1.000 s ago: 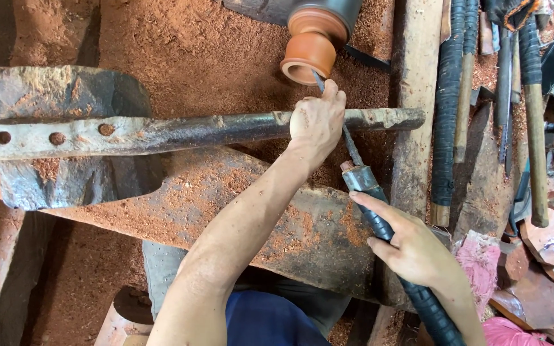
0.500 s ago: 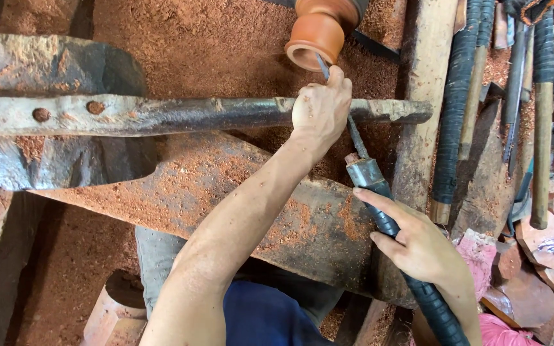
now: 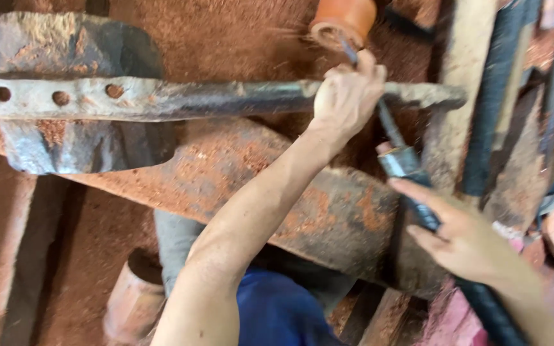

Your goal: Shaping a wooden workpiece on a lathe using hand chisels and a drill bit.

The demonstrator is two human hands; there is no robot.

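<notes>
From the head view, a long turning chisel point(image 3: 397, 150) is steadied by the left hand point(image 3: 346, 96), whose fingers are curled shut over its blade where it crosses the flat metal bar point(image 3: 161, 97), used as a rest. Its black handle is gripped loosely by the right hand point(image 3: 466, 240), so the tip meets the orange wooden piece point(image 3: 344, 19) above.

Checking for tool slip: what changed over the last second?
Little visibly changed. The left hand stays pressed on the long grey metal bar, steadying the dark chisel-like tool at the round orange wooden piece; the right hand keeps gripping its black handle. Only the view drifted.
</notes>
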